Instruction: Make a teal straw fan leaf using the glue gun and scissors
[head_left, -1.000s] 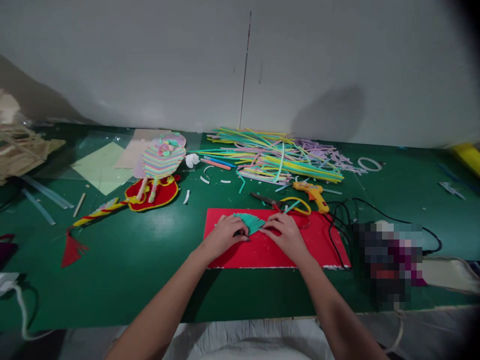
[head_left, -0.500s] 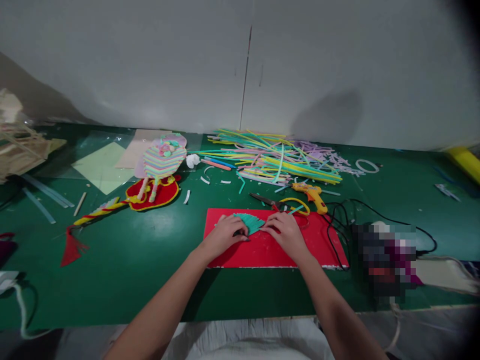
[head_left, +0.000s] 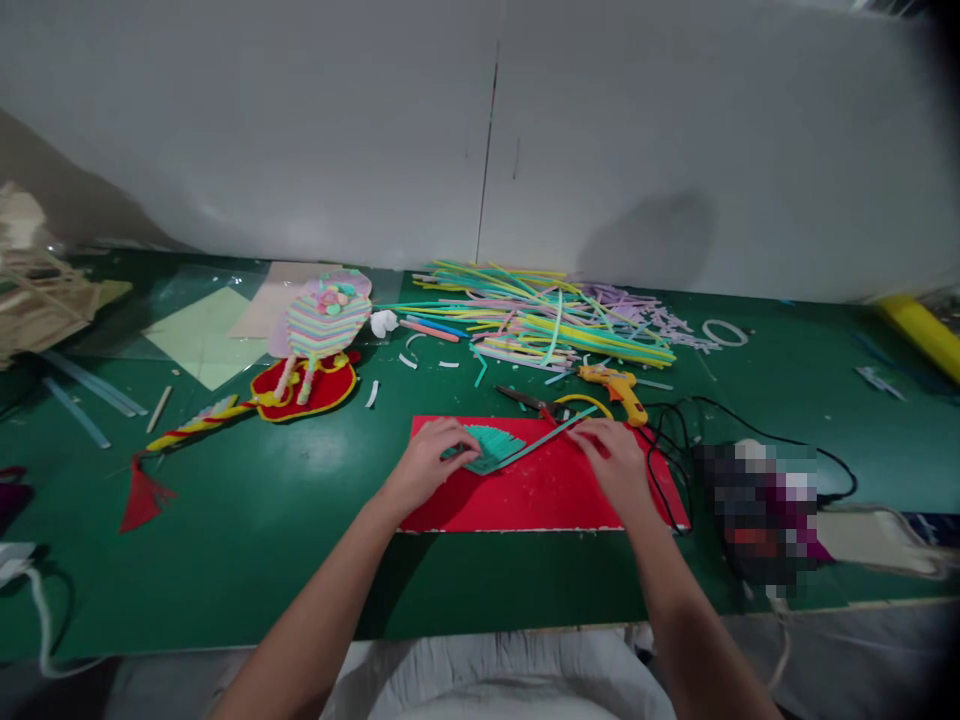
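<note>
The teal fan (head_left: 491,446) lies on the near-left part of the red sheet (head_left: 540,495), which sits on the green table (head_left: 247,520) in front of me. Off to the left on the table are the red tassel (head_left: 144,497), the striped cord (head_left: 196,422) and the striped figure (head_left: 322,325) on its red base. My left hand (head_left: 424,462) rests curled on the fan's left edge, fingers bent down on it, pinning it flat as it did a second ago. The change is on the other side: a long teal strip (head_left: 547,438) now runs slantwise from the fan's lower edge up to the right, where before there was none beside the fan. My right hand (head_left: 616,462) has slid away from the fan to the strip's far end and lies flat there, fingers close together; I cannot tell whether they pinch it. Behind are the scissors (head_left: 529,400), the glue gun (head_left: 616,385) and the heap of straws (head_left: 540,320). Judging by that, the fan is getting another piece.
</note>
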